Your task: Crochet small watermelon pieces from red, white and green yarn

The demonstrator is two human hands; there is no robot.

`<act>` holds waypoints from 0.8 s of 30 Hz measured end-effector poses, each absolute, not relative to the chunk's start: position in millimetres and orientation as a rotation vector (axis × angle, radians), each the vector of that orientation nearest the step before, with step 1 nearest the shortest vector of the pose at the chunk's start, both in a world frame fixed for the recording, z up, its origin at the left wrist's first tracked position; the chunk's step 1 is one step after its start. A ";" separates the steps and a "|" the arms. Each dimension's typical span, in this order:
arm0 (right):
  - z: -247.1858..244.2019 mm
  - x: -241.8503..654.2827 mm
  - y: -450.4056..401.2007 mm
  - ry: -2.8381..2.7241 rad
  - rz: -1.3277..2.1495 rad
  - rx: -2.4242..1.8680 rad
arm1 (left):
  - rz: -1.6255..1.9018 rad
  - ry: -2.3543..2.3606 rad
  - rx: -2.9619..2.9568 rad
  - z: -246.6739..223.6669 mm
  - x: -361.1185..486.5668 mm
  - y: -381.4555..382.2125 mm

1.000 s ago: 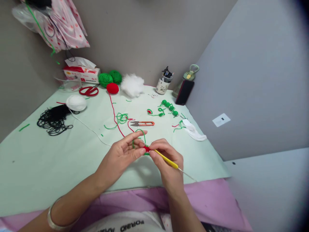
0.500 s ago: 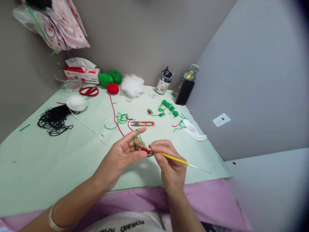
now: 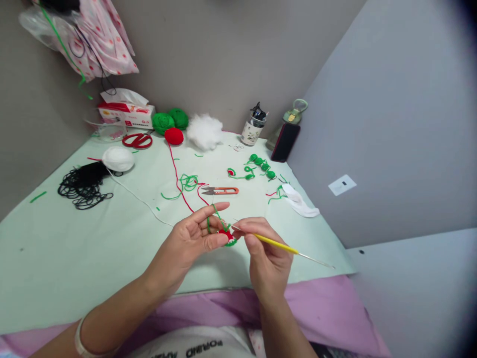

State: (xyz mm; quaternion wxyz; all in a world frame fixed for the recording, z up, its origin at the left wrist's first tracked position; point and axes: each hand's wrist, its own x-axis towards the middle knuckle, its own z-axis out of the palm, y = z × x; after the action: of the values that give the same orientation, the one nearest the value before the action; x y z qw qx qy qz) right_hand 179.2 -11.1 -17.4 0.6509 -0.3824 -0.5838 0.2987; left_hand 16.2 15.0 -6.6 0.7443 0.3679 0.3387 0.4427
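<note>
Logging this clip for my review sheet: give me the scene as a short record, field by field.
left hand: holds the red-and-green crochet piece; green yarn runs to its index finger
right hand: holds the yellow-handled hook, near the piece
beyond the hands: orange-handled snips
back of table: tissue box, red yarn ball, white stuffing
left side: white yarn ball, black yarn
right side: phone

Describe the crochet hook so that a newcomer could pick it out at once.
Near the front of the pale green table, find the right hand. It grips a crochet hook whose bare metal end points rightward. Its yellow handle sets it apart from the red and green piece in the left hand.
</note>
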 end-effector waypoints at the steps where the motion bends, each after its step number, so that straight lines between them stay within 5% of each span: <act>1: -17.0 179.0 -11.3 -1.327 0.681 -0.871 | 0.970 0.738 0.811 -7.3 16.0 15.1; 9: -15.3 179.0 -16.2 -1.440 0.656 -0.889 | 0.997 0.694 0.812 -3.7 16.2 16.2; 18: -28.0 169.3 -22.5 -1.627 0.030 -0.914 | 1.016 0.721 0.800 -1.5 18.3 12.7; 24: -25.0 168.6 -23.0 -1.558 0.233 -0.918 | 1.032 0.725 0.784 -2.0 19.8 11.1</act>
State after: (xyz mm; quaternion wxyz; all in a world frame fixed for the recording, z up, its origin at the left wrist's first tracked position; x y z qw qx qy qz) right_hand 168.6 -23.0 -25.0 0.6123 -0.3980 -0.6756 0.1011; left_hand 19.8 11.1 -2.0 0.7367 0.3571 0.3302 0.4698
